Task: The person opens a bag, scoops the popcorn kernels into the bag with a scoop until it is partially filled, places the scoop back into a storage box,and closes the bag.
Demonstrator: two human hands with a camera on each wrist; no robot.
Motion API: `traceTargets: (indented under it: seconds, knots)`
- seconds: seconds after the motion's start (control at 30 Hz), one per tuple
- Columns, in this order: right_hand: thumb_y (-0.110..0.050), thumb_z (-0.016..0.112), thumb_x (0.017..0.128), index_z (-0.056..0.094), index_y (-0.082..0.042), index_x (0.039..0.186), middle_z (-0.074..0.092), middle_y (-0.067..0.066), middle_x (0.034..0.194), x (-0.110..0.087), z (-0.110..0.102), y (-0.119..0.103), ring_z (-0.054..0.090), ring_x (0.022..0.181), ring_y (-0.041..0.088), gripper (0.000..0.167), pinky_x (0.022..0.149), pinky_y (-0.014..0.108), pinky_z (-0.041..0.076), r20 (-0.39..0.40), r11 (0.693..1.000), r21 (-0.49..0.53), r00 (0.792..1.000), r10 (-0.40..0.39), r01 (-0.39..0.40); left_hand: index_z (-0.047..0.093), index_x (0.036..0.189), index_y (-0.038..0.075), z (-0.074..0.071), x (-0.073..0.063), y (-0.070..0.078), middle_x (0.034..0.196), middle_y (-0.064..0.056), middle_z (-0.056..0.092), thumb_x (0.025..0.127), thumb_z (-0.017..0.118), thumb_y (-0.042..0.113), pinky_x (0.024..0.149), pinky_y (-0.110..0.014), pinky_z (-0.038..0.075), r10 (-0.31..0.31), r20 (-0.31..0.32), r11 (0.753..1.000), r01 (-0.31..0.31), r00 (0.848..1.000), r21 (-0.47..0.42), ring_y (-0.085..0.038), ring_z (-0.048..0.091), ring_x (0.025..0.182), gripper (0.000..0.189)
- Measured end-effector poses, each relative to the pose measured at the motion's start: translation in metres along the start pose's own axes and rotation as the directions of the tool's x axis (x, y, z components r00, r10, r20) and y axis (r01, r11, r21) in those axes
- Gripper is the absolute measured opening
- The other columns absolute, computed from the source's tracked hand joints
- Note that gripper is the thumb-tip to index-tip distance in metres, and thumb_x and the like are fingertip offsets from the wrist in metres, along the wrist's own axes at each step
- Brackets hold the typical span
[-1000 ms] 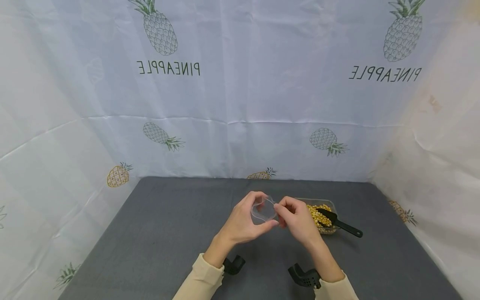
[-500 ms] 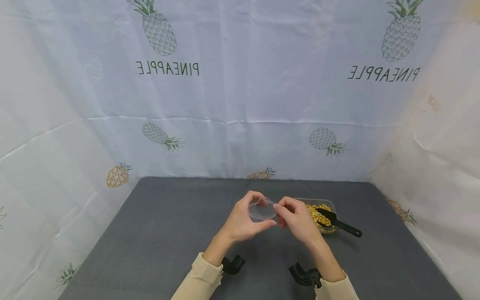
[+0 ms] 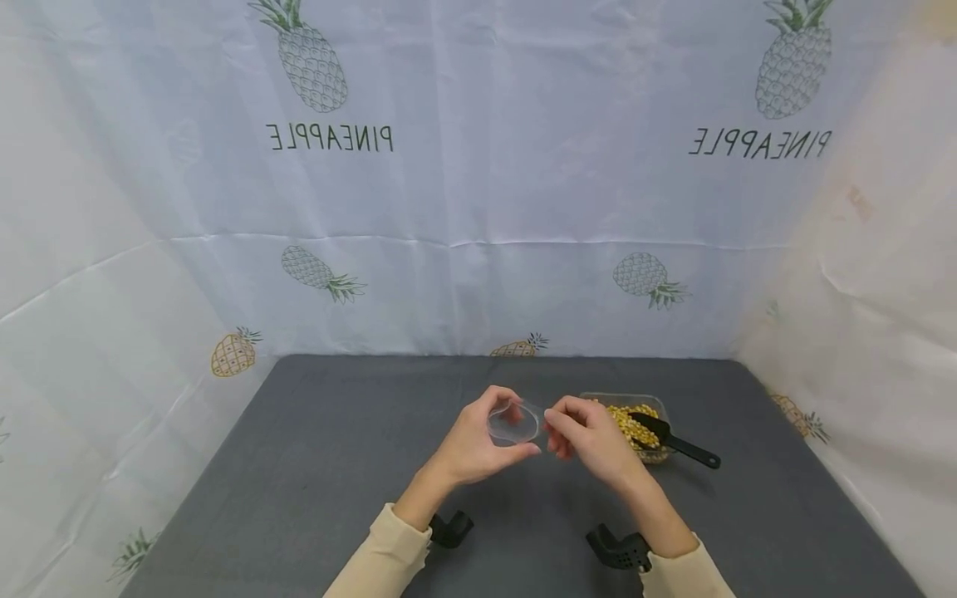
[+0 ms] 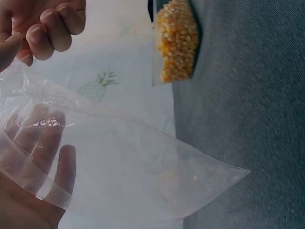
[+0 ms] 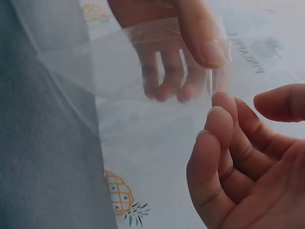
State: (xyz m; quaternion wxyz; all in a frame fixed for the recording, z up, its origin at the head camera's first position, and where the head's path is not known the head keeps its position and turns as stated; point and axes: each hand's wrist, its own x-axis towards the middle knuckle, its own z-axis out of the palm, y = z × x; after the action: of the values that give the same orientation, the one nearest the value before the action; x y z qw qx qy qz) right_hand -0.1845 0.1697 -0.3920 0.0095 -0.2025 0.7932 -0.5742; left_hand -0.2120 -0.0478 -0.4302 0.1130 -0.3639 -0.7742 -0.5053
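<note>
A clear plastic bag (image 3: 514,425) is held up at its mouth by my left hand (image 3: 469,440). The bag's mouth gapes into a rounded loop between left thumb and fingers in the head view. From the left wrist, the bag (image 4: 143,157) tapers to a pointed corner, with the left fingers seen through the film. My right hand (image 3: 594,440) is just right of the mouth, its fingers bent. In the right wrist view the right thumb (image 5: 281,102) stands apart from the fingers, nothing pinched between them; the fingertips lie close to the bag's edge, contact unclear.
Behind the right hand stands a clear container (image 3: 668,412) of yellow corn kernels (image 3: 628,422). A black scoop (image 3: 694,450) is stuck in the corn, handle over the right rim. The grey table (image 3: 321,465) meets white pineapple-print cloth (image 3: 449,291) at its back and sides.
The left hand has moved slightly left with the bag, away from the right hand. The right fingers, earlier at the bag's edge, now show a small gap from it in the head view.
</note>
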Motion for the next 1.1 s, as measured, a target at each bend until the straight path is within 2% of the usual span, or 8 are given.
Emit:
traceTargets:
  seconds: [0.17,0.37,0.53,0.63,0.77,0.93,1.1]
  knots:
    - [-0.021,0.056,0.107,0.064,-0.004,0.087,0.063,0.013,0.073,0.000,-0.006,0.004,0.060,0.062,0.034,0.027,0.060,0.037,0.055,0.036,0.998,-0.057,0.999,0.006,-0.004,0.055,0.124,0.010,-0.002,-0.001,-0.004,0.102,-0.003,0.066,0.079,0.090,0.022,0.096,-0.038,0.053,-0.023,0.015,0.999,0.022,1.000,0.038,-0.013,0.063,0.096,0.058]
    - [-0.023,0.056,0.107,0.064,-0.007,0.088,0.062,0.007,0.076,-0.007,-0.016,0.009,0.060,0.063,0.024,0.026,0.061,0.035,0.054,0.044,0.990,-0.140,0.999,0.032,-0.026,0.055,0.123,0.011,-0.005,-0.002,-0.005,0.102,0.004,0.064,0.078,0.090,0.024,0.096,-0.037,0.052,-0.043,0.035,0.998,0.041,0.998,0.056,-0.018,0.065,0.097,0.059]
    - [-0.026,0.058,0.106,0.063,-0.010,0.089,0.060,0.004,0.076,-0.015,-0.027,0.014,0.058,0.065,0.018,0.023,0.061,0.032,0.052,0.047,0.971,-0.231,0.996,0.071,-0.058,0.055,0.124,0.011,-0.006,-0.003,-0.005,0.106,-0.006,0.066,0.080,0.089,0.026,0.097,-0.038,0.051,-0.060,0.064,0.996,0.056,0.996,0.067,-0.019,0.064,0.101,0.059]
    - [-0.027,0.061,0.104,0.064,-0.014,0.087,0.059,0.001,0.076,-0.020,-0.036,0.016,0.057,0.065,0.015,0.022,0.061,0.030,0.051,0.033,0.950,-0.305,0.996,0.084,-0.070,0.054,0.127,0.009,-0.006,-0.004,-0.006,0.109,-0.007,0.066,0.082,0.088,0.027,0.098,-0.040,0.051,-0.068,0.085,0.995,0.061,0.994,0.075,-0.022,0.065,0.103,0.059]
    - [-0.027,0.061,0.104,0.066,-0.016,0.088,0.059,-0.001,0.075,-0.022,-0.047,0.019,0.055,0.064,0.011,0.020,0.060,0.029,0.048,0.030,0.914,-0.403,0.997,0.073,-0.055,0.055,0.129,0.007,-0.007,-0.005,-0.007,0.111,-0.001,0.064,0.082,0.087,0.027,0.097,-0.048,0.051,-0.073,0.097,0.995,0.066,0.993,0.069,-0.026,0.065,0.106,0.060]
    - [-0.027,0.060,0.105,0.070,-0.013,0.097,0.061,-0.005,0.079,-0.025,-0.059,0.022,0.055,0.067,0.008,0.019,0.060,0.030,0.047,0.031,0.866,-0.497,0.996,0.085,-0.058,0.055,0.129,0.008,-0.008,-0.005,-0.008,0.110,0.002,0.062,0.083,0.086,0.027,0.095,-0.047,0.052,-0.063,0.095,0.994,0.054,0.993,0.094,-0.020,0.064,0.104,0.060]
    - [-0.028,0.061,0.104,0.072,-0.013,0.103,0.065,-0.009,0.086,-0.029,-0.069,0.024,0.061,0.078,0.007,0.018,0.069,0.034,0.052,0.007,0.792,-0.608,0.998,0.067,-0.049,0.055,0.129,0.010,-0.007,-0.005,-0.009,0.109,0.004,0.061,0.084,0.086,0.029,0.094,-0.043,0.052,-0.061,0.103,0.992,0.049,0.993,0.116,-0.015,0.062,0.102,0.057]
